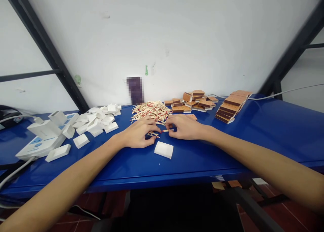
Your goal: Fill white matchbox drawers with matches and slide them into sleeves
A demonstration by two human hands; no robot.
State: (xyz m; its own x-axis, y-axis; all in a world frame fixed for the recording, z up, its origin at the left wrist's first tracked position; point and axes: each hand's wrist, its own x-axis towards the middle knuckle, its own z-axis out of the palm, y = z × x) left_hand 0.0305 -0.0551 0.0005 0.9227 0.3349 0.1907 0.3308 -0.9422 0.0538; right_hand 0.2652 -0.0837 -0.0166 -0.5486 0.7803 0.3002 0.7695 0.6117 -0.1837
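Note:
My left hand [140, 132] is curled around several matches [153, 134], their sticks showing between thumb and fingers just above the blue table. Opposite it, my right hand [183, 126] pinches a match [165, 131] whose red head points toward the left hand. Right behind both hands lies a big heap of loose red-headed matches [152, 110]. In front of the hands, near the table's edge, rests a small white matchbox tray [164, 149]; neither hand touches it.
White matchbox trays [96, 120] are piled on the left beside a white power strip [42, 146] with plugs and cables. Brown matchbox sleeves [197, 102] lie heaped at the back, and a leaning row of matchboxes [233, 105] stands right. A white wall closes off the blue table [273, 131].

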